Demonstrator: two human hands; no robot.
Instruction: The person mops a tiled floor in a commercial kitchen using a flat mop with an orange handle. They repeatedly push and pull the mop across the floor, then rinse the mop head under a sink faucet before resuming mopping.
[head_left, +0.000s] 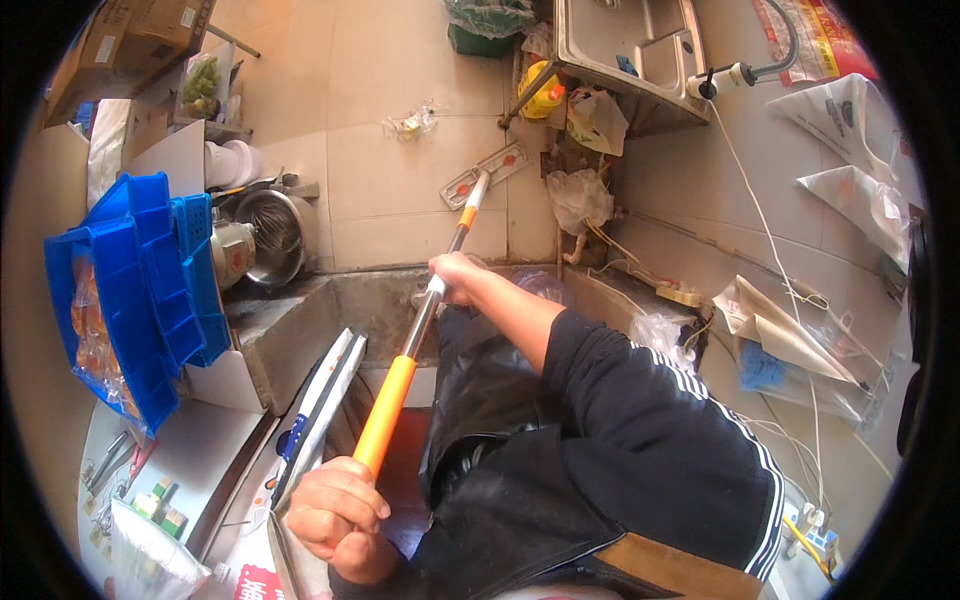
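A flat mop runs diagonally across the middle, its pole (pixel 388 415) orange at the lower end and silver further up. My left hand (pixel 338 508) is wrapped round the end of the orange grip, near the lower edge. Further up, my right hand (pixel 457 279) grips the pole's white collar, with the forearm reaching in from the right. The mop's rectangular plate (pixel 462 191), pale with orange-red marks, lies on the tiled floor beyond the low concrete ledge. Crumpled clear plastic (pixel 412 122) lies on the floor just past the plate.
Blue plastic crates (pixel 140 290) stand at left, beside a metal mixing bowl (pixel 275 235) with a whisk. A steel sink (pixel 640 45) stands at the far right, with a yellow jug (pixel 541 93) and plastic bags (pixel 580 200) beneath. A white cable (pixel 765 225) hangs along the right wall.
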